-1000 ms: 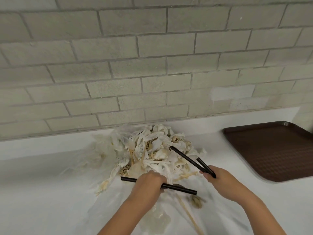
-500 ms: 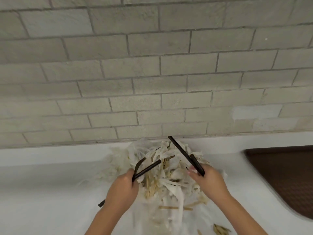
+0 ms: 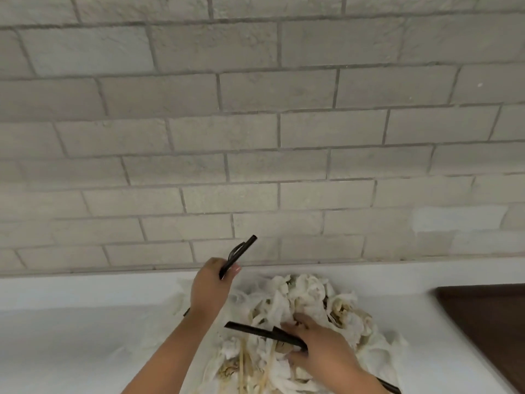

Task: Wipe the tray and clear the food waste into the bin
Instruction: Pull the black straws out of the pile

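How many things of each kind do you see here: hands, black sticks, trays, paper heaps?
Hands: 2, left hand and right hand
Black sticks: 3, one held left, two right
Tray: 1
Paper heap: 1
Total: 7

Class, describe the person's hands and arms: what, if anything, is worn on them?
The left hand and right hand wear no gloves; no rings, watch or bracelet show. Both forearms are uncovered up to the picture's lower edge, with no sleeve in view.
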Tool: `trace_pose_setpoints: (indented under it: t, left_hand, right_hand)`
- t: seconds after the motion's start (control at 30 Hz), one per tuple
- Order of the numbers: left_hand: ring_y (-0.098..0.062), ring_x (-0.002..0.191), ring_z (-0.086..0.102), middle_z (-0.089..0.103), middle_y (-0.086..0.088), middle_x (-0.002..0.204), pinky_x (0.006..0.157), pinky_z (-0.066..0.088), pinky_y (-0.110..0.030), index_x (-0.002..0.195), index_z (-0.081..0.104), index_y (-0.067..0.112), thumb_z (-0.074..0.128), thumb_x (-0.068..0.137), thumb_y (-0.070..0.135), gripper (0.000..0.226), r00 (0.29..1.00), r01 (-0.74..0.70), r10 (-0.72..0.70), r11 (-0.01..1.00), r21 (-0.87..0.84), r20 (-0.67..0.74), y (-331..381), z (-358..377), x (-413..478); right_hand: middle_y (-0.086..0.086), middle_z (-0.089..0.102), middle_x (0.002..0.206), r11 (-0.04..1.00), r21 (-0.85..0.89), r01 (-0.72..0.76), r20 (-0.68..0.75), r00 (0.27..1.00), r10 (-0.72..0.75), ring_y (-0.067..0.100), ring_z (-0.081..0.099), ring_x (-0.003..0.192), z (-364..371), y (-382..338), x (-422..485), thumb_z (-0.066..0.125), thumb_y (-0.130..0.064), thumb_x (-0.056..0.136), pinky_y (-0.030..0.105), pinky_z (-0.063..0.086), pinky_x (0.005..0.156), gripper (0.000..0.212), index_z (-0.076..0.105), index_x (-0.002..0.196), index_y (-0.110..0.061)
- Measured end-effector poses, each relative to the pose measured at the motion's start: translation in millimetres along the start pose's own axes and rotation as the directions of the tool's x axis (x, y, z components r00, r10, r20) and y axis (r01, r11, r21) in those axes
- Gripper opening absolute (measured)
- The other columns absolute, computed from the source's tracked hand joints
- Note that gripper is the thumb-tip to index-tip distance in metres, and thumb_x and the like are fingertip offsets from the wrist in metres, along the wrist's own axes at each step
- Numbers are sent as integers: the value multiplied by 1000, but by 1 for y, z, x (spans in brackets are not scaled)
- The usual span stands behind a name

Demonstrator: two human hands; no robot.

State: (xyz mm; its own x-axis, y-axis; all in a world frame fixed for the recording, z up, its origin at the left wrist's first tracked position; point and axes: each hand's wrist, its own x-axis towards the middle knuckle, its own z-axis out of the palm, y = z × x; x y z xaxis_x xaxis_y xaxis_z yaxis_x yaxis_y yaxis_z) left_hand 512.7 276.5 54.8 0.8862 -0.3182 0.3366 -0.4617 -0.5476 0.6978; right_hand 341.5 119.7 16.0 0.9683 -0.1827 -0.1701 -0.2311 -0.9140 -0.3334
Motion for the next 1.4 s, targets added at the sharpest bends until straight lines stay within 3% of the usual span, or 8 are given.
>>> trace_pose_setpoints:
  t: [0.1,0.23,0.33,0.53,0.77,0.93,1.07,1.4]
  left_hand:
    - [-11,65,55,57,10,68,54,40,-24,78,60,25,57,89,45,22,980,-3,-33,984,179,196,-13,22,13]
    - [-11,59,59,60,7,62,51,42,-21,71,60,26,54,89,45,27,956,25,-96,968,248,278,-31,35,6]
    - [-10,71,60,60,10,71,58,44,-21,84,64,33,53,88,48,19,955,-25,-99,913,408,279,-43,34,0]
    - [-15,84,62,56,8,98,58,34,-15,107,68,16,62,88,33,27,963,-209,135,922,325,234,-50,48,16]
    - [-7,88,64,68,11,103,80,52,-27,111,68,32,65,85,33,26,830,-229,88,954,193,551,-55,50,22]
    - [-3,68,62,66,15,77,65,49,-14,81,60,46,69,83,26,22,965,-39,32,999,22,262,-53,23,13]
    - [-1,56,59,70,1,77,54,42,-6,82,73,21,66,86,16,9,977,74,-148,911,-406,-154,-47,-12,1]
    - [-8,45,29,73,-8,92,39,24,-18,67,69,26,52,96,24,33,880,-16,-416,457,-889,-230,-48,-65,-15]
  right_hand:
    - [-32,24,142,991,132,-6,-116,993,21,2,42,129,-14,5,-15,32,-85,67,21,35,103,77,36,137,-51]
    - [-26,62,102,913,405,-57,-485,833,267,2,64,90,-35,34,-17,56,-48,88,18,48,76,26,56,113,-42]
    - [-13,58,64,891,439,-116,-560,741,372,4,56,58,-45,64,5,56,-37,92,17,37,50,14,63,94,-25]
    - [-8,54,60,897,392,-205,-469,794,386,6,52,54,-49,90,44,59,-36,91,18,34,47,22,56,70,-30]
    - [-10,42,48,906,411,101,-624,756,198,4,47,47,-52,61,54,63,-31,89,14,35,46,35,44,60,-38]
    - [-13,45,56,932,340,128,-629,767,124,4,45,48,-52,42,63,62,-26,90,15,34,48,28,50,71,-43]
    - [-10,52,68,957,263,122,-643,762,80,8,49,57,-59,12,78,61,-27,90,15,33,49,11,69,92,-19]
    - [-1,46,66,944,-329,8,-11,1000,-13,19,48,62,-23,-64,155,54,-22,90,27,37,52,13,60,84,-11]
